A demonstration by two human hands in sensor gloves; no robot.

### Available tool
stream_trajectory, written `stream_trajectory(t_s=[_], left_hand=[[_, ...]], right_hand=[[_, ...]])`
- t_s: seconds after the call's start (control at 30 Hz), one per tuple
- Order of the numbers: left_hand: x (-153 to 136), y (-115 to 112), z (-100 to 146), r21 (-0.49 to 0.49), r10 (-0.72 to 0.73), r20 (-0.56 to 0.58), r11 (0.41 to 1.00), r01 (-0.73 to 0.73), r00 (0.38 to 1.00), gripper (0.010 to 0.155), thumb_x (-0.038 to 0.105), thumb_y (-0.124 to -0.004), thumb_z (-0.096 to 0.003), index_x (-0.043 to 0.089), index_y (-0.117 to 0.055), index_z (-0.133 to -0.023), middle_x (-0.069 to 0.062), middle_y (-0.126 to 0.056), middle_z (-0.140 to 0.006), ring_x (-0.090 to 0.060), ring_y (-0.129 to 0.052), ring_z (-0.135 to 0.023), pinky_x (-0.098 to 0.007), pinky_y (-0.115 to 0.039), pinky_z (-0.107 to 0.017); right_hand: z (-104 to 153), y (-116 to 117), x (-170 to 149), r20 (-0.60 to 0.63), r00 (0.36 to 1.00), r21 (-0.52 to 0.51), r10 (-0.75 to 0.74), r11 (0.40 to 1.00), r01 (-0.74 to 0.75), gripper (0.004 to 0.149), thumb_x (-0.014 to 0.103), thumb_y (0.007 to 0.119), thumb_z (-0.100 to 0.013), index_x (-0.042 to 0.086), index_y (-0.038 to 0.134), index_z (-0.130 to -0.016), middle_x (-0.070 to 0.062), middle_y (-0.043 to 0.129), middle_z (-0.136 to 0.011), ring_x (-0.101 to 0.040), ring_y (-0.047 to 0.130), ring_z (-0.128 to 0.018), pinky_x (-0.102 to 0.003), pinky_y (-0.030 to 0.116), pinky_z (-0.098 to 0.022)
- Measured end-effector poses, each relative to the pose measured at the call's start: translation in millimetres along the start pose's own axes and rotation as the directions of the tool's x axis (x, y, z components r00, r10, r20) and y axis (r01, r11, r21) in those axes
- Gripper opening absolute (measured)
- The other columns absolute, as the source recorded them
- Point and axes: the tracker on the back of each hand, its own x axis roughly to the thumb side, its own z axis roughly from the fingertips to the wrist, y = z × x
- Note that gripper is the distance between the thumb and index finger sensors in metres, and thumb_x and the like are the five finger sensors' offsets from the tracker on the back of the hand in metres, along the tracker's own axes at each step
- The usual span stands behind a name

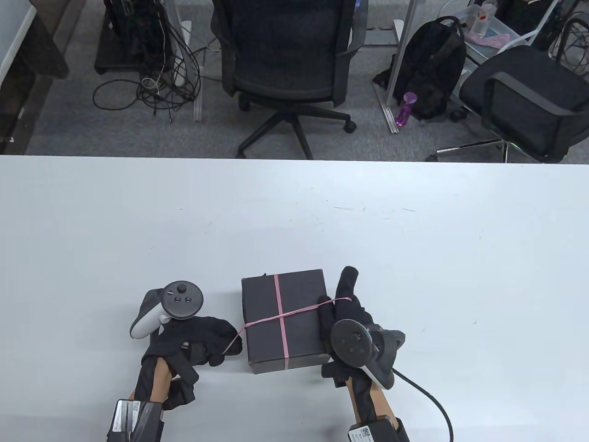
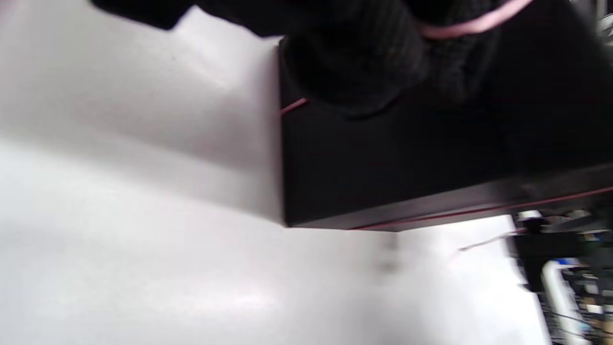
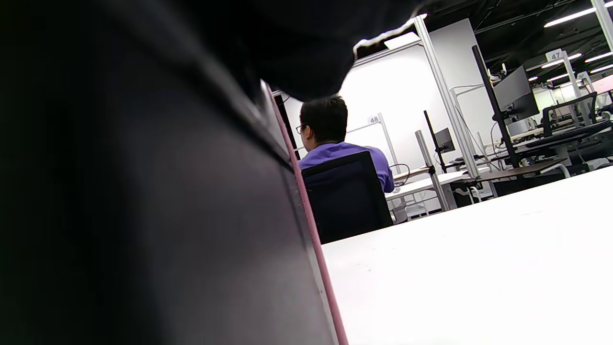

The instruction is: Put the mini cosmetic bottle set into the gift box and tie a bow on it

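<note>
Ribbon (image 1: 294, 314) crosses the closed gift box (image 1: 283, 320), each end pinched in left hand (image 1: 202, 338) and right hand (image 1: 347, 308) grips.

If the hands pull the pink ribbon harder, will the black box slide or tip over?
The box looks low and flat-bottomed, so tipping seems unlikely. On the smooth white table it could slide. The thin ribbon is probably floppy, taut only between the left hand and right hand.

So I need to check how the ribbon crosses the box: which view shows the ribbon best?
The table view: the pink ribbon crosses on the box lid. The left wrist view shows only blurred bits; the right wrist view, one strand.
</note>
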Motion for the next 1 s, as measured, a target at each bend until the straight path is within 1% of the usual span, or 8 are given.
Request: stream_trajectory(t_s=[0.1,0.2,0.37,0.47,0.67,0.77,0.9,1.0], left_hand=[[-2.5,-0.7,-1.0,-0.077,0.180,0.152,0.982,-0.170,0.972,0.047,0.062,-0.081,-0.0410,0.027,-0.103,-0.064,0.011,-0.100,-0.035,-0.010,-0.089,-0.008,-0.032,-0.090,-0.016],[10.7,-9.9,-10.7,-0.269,0.433,0.344,0.896,-0.354,0.833,0.049,0.061,-0.071,-0.0475,0.028,-0.104,-0.064,0.010,-0.101,-0.035,-0.009,-0.090,-0.009,-0.032,-0.090,-0.015],[40.3,-14.0,-19.9,-0.412,0.645,0.416,0.762,-0.499,0.641,0.059,0.059,-0.053,-0.0568,0.037,-0.073,-0.108,0.009,-0.101,-0.053,-0.005,-0.089,-0.016,-0.028,-0.089,-0.019],[54.6,-7.9,-19.0,-0.346,0.587,0.393,0.808,-0.477,0.708,0.063,0.061,-0.045,-0.0581,0.039,-0.043,-0.117,0.006,-0.098,-0.062,-0.003,-0.088,-0.021,-0.027,-0.088,-0.022],[84.9,0.9,-6.0,0.135,0.222,0.240,0.956,-0.259,0.945,0.062,0.057,-0.048,-0.0622,0.031,-0.040,-0.118,0.001,-0.097,-0.063,-0.004,-0.088,-0.020,-0.028,-0.087,-0.021],[95.2,-1.5,-5.0,0.244,0.094,0.159,0.961,-0.132,0.983,0.062,0.056,-0.051,-0.0625,0.028,-0.044,-0.117,0.002,-0.098,-0.060,-0.003,-0.088,-0.018,-0.027,-0.087,-0.017],[106.4,-5.0,-4.1,0.323,-0.006,0.048,0.946,-0.010,0.999,0.061,0.055,-0.055,-0.0625,0.028,-0.050,-0.117,0.002,-0.098,-0.058,-0.003,-0.087,-0.016,-0.027,-0.087,-0.015],[112.8,-9.8,-2.6,0.365,-0.064,0.002,0.929,0.059,0.998,0.059,0.055,-0.058,-0.0622,0.029,-0.055,-0.115,0.005,-0.098,-0.054,-0.003,-0.087,-0.014,-0.026,-0.086,-0.014]], right_hand=[[0.0,-0.6,0.4,-0.001,1.000,0.001,0.012,1.000,-0.012,0.072,0.028,0.072,-0.061,-0.014,0.039,-0.109,-0.006,0.088,-0.052,-0.004,0.084,-0.011,-0.021,0.079,-0.004],[0.4,-0.7,0.9,0.002,1.000,0.002,0.018,1.000,-0.018,0.073,0.028,0.072,-0.061,-0.012,0.036,-0.110,-0.006,0.088,-0.052,-0.004,0.084,-0.011,-0.021,0.079,-0.004],[2.1,-1.9,1.7,0.028,0.998,-0.019,0.050,0.999,-0.049,0.073,0.027,0.072,-0.061,-0.004,0.030,-0.112,-0.006,0.088,-0.052,-0.004,0.084,-0.011,-0.021,0.079,-0.004],[2.7,-2.9,3.8,0.051,0.995,-0.031,0.080,0.996,-0.079,0.075,0.027,0.073,-0.061,0.002,0.025,-0.113,-0.006,0.088,-0.053,-0.004,0.084,-0.011,-0.021,0.079,-0.004],[0.9,-16.7,15.7,0.190,0.973,0.019,0.130,0.991,-0.136,0.075,0.025,0.072,-0.060,0.015,0.018,-0.112,-0.012,0.087,-0.065,-0.005,0.085,-0.016,-0.021,0.080,-0.008],[1.4,-28.2,27.2,0.341,0.939,0.084,0.036,0.994,-0.069,0.066,0.019,0.064,-0.061,0.025,0.020,-0.111,-0.020,0.082,-0.080,-0.007,0.086,-0.020,-0.023,0.080,-0.012],[-0.6,-34.0,40.1,0.418,0.875,0.339,-0.245,0.935,0.100,0.063,0.014,0.059,-0.061,0.032,0.024,-0.110,-0.023,0.072,-0.097,-0.013,0.088,-0.029,-0.027,0.081,-0.019],[-2.2,-35.4,46.9,0.436,0.825,0.306,-0.359,0.922,0.239,0.058,0.013,0.059,-0.060,0.033,0.037,-0.109,-0.018,0.081,-0.090,-0.012,0.088,-0.024,-0.027,0.081,-0.015]])
